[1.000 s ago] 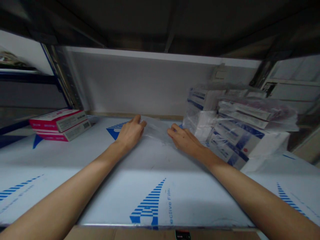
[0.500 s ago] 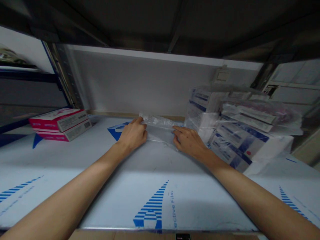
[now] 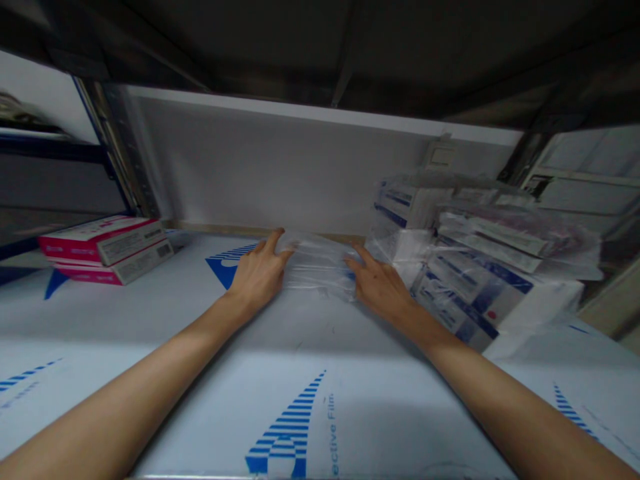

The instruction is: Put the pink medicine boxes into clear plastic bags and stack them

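Observation:
A clear plastic bag [image 3: 317, 265] lies crosswise near the back of the shelf, wrinkled and see-through. My left hand [image 3: 261, 267] is at its left end, thumb and forefinger apart and stretched along the plastic. At the right end is my right hand [image 3: 376, 277], with forefinger and thumb spread and touching the bag. The other fingers of both hands are partly hidden. Right of my right hand stands a stack of white and blue boxes [image 3: 475, 280], wrapped in clear plastic.
Two pink and white boxes [image 3: 107, 248] are stacked at the left. The shelf surface [image 3: 215, 393] is covered in film with blue print. A white wall [image 3: 260, 160] closes off the back, with a dark shelf [image 3: 280, 47] overhead. A metal post [image 3: 107, 140] stands at the left.
The fingers of both hands have spread out from a more closed grip. The bag now lies flatter between them. The view has shifted slightly.

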Action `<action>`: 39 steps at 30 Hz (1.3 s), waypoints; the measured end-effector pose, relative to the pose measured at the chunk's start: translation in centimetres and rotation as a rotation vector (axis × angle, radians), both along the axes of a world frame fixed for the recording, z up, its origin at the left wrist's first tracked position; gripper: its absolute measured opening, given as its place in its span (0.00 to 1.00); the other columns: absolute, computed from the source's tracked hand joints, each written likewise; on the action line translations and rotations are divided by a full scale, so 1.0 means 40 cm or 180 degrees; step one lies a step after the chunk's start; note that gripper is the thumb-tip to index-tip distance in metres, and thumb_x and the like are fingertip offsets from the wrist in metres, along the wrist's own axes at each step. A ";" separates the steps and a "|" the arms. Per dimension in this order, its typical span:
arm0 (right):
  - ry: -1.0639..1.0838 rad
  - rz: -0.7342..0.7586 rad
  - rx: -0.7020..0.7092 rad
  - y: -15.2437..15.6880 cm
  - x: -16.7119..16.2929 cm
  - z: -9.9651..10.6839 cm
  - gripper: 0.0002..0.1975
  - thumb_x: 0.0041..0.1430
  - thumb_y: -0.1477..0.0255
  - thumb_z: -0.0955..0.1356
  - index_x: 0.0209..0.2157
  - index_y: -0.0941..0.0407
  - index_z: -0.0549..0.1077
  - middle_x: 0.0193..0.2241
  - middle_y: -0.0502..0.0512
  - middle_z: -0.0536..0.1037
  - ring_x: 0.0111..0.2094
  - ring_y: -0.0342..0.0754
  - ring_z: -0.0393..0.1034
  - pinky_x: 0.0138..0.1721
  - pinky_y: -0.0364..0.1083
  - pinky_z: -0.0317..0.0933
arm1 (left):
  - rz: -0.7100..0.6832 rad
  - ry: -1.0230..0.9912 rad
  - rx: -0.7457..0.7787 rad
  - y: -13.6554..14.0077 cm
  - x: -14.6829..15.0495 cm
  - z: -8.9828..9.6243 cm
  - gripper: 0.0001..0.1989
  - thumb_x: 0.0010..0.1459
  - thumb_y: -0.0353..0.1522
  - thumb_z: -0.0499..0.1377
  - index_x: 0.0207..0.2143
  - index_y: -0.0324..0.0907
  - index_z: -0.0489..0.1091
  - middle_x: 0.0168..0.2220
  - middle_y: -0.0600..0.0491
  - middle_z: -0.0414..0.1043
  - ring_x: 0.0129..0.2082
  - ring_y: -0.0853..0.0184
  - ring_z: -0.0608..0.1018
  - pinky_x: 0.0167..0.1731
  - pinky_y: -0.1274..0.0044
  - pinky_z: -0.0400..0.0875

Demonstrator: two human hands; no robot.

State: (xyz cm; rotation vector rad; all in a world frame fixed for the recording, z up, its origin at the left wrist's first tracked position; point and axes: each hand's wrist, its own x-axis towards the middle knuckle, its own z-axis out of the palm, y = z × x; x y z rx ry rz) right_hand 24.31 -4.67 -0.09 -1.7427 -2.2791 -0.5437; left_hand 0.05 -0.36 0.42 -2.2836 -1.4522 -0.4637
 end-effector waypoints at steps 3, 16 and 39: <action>0.0331 0.0213 0.0095 0.009 0.005 -0.008 0.18 0.62 0.80 0.61 0.47 0.62 0.80 0.62 0.67 0.71 0.53 0.57 0.76 0.58 0.55 0.67 | -0.0159 -0.0092 -0.0029 0.003 0.001 -0.007 0.23 0.60 0.23 0.52 0.56 0.41 0.73 0.66 0.42 0.59 0.56 0.52 0.75 0.50 0.66 0.76; 0.0476 0.0020 -0.0180 -0.002 0.028 -0.014 0.43 0.53 0.86 0.63 0.71 0.55 0.54 0.67 0.72 0.60 0.51 0.60 0.76 0.50 0.56 0.71 | -0.0075 0.0000 -0.0009 -0.017 0.011 0.004 0.33 0.60 0.20 0.47 0.65 0.49 0.63 0.66 0.42 0.58 0.51 0.53 0.79 0.44 0.67 0.77; 0.0759 0.0337 0.0040 0.007 0.041 -0.004 0.32 0.55 0.87 0.61 0.62 0.58 0.68 0.59 0.67 0.71 0.57 0.57 0.71 0.57 0.54 0.67 | -0.0015 -0.0080 -0.0252 -0.031 0.019 0.017 0.24 0.67 0.29 0.49 0.63 0.48 0.64 0.60 0.41 0.63 0.38 0.56 0.83 0.37 0.67 0.78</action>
